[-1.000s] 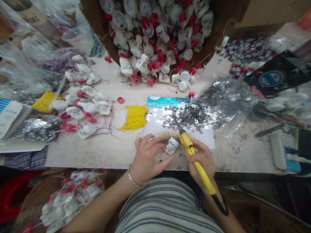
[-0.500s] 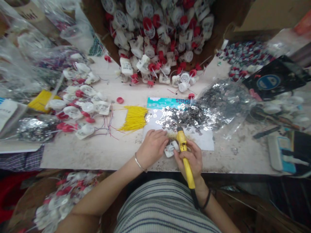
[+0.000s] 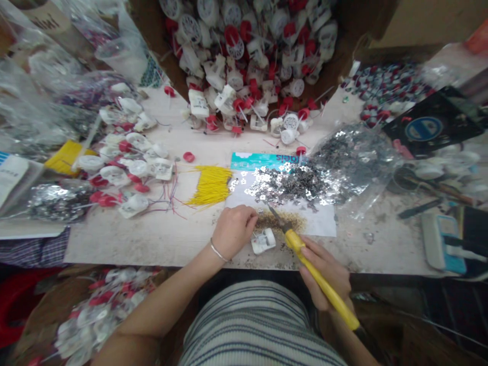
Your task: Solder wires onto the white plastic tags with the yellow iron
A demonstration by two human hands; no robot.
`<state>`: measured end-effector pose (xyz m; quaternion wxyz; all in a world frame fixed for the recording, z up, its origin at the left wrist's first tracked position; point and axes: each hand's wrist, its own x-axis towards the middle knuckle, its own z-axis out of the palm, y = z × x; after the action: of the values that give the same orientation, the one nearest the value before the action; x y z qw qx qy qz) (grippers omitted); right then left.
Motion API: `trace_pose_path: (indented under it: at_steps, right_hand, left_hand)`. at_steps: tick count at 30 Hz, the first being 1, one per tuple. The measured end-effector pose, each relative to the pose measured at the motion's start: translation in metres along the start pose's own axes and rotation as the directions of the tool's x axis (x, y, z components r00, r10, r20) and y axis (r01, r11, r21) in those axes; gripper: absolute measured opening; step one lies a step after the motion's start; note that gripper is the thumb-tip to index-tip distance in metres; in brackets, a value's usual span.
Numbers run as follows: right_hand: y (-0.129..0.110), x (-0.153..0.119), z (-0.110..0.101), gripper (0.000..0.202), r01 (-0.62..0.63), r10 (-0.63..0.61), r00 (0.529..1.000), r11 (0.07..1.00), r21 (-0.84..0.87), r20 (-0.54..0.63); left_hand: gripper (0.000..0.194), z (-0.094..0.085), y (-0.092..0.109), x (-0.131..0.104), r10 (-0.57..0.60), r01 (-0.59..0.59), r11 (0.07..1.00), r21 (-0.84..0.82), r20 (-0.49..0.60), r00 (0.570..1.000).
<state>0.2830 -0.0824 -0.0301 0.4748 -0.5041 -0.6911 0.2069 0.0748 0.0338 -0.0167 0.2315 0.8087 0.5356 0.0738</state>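
Note:
My right hand (image 3: 328, 272) is wrapped round the yellow handle of a soldering iron (image 3: 310, 262). The iron's dark tip points up and left, over a patch of yellowish-brown grains on a white sheet (image 3: 322, 224). My left hand (image 3: 234, 229) is closed in a pinch left of that tip; what its fingertips hold is too small to make out. Just below and right of those fingers, a small white plastic housing (image 3: 264, 241) lies on the table. Beyond the tip spreads a pile of small shiny metal plates (image 3: 293, 183).
A bundle of yellow wires (image 3: 210, 185) lies left of the sheet. White and red plastic assemblies (image 3: 125, 162) are heaped farther left. At the back, a cardboard box (image 3: 345, 61) spills similar parts. A clear bag of metal plates (image 3: 354, 157) and a blue-and-white device (image 3: 442, 244) are on the right.
My right hand has moved right and down, and the soldering iron now slants more. It has come away from the white housing, which sits slightly lower left. My left fingers have curled into a pinch.

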Motion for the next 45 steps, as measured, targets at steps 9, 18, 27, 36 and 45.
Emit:
trace_pose_path:
  at_steps: [9,18,27,36,45]
  right_hand:
    - [-0.002,-0.008,-0.005,0.048,-0.048,0.044,0.994,0.998,0.037,0.101]
    - [-0.011,0.0,-0.01,0.048,-0.015,0.02,0.988,0.999,-0.039,0.153]
    - [-0.001,0.001,0.006,0.054,0.029,-0.028,0.995,1.0,0.01,-0.093]
    - [0.003,0.022,0.064,0.016,0.035,-0.046,0.99,0.996,-0.088,-0.131]
    - [0.052,0.037,0.025,0.041,-0.003,-0.012,0.998,0.974,-0.228,-0.063]
  left_hand:
    - [0.013,-0.001,0.009,0.002,-0.051,0.047,0.991,0.123,0.025,0.998]
    - [0.018,-0.003,0.013,0.003,-0.057,0.051,0.985,0.165,0.036,0.998]
    - [0.019,0.0,0.014,0.004,-0.064,0.058,0.987,0.15,0.033,0.997]
    - [0.018,0.0,0.015,0.002,-0.078,0.074,0.99,0.12,0.027,0.997]
    - [0.018,0.003,0.014,0.002,-0.066,0.063,0.99,0.13,0.024,0.997]
